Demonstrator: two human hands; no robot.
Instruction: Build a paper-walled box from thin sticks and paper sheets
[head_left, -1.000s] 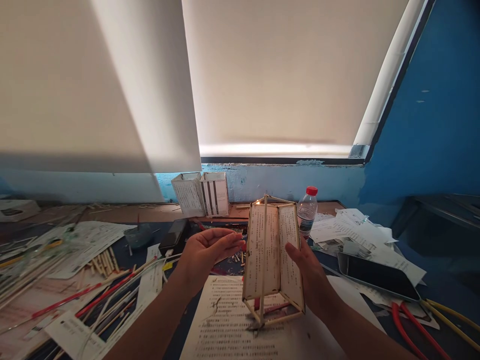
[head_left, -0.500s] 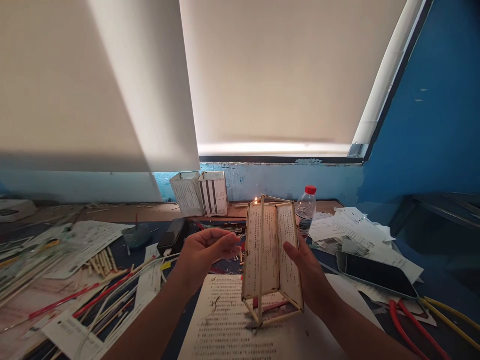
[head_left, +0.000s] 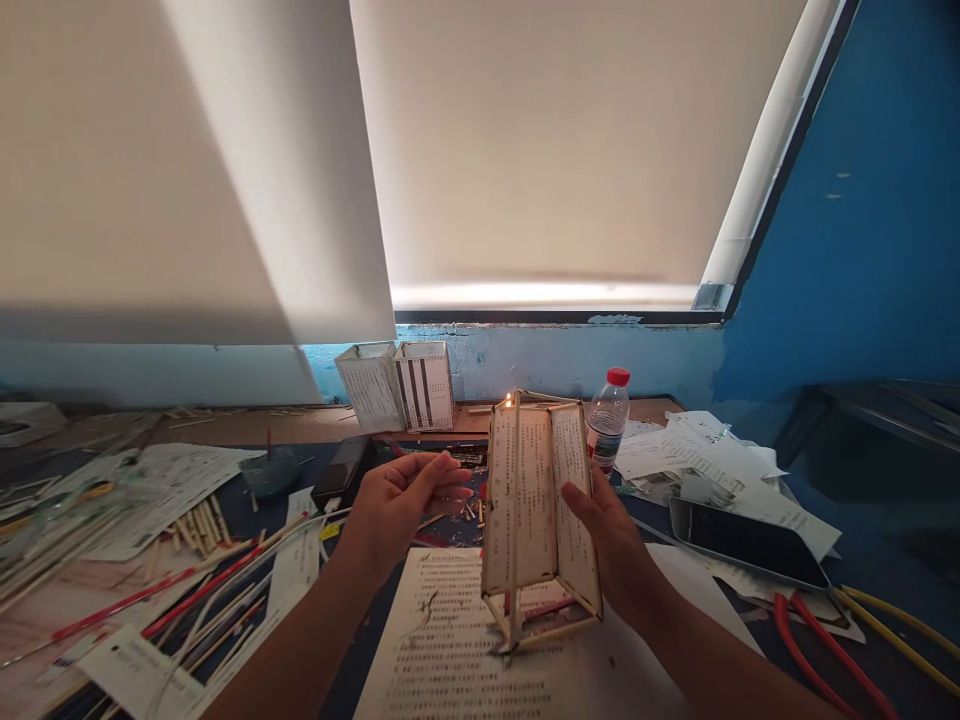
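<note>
Closest in, at six o'clock, a printed sheet [head_left: 450, 660] lies flat on the desk, and out at four o'clock a pair of red handles [head_left: 840, 652] pokes into view. Over at eight, a long red rod [head_left: 124, 605] lies across the clutter.

Now the hands! The right hand [head_left: 615, 530] has a firm grip on the stick frame [head_left: 534, 500], thumb in front, clasping its three o'clock side. The frame leans slightly in the centre, above the sheet, printed panels on its walls. The left hand [head_left: 394, 505] hovers at its nine o'clock, well clear of the wood, thumb and fingers half-curled; whether they pinch something small, I can't tell. And look, a little flame [head_left: 508, 399] glows at the frame's eleven o'clock corner, on it or behind it, hard to say!

Further out, a dark phone [head_left: 750, 540] rests at two, short sticks [head_left: 202, 525] bunch at ten, and a black box [head_left: 341, 475] sits at eleven. Beyond, a red-capped bottle [head_left: 609, 412] stands at one, two paper-sided boxes [head_left: 426, 390] side by side at half past eleven, and a pale blind [head_left: 570, 140] hangs at twelve.
</note>
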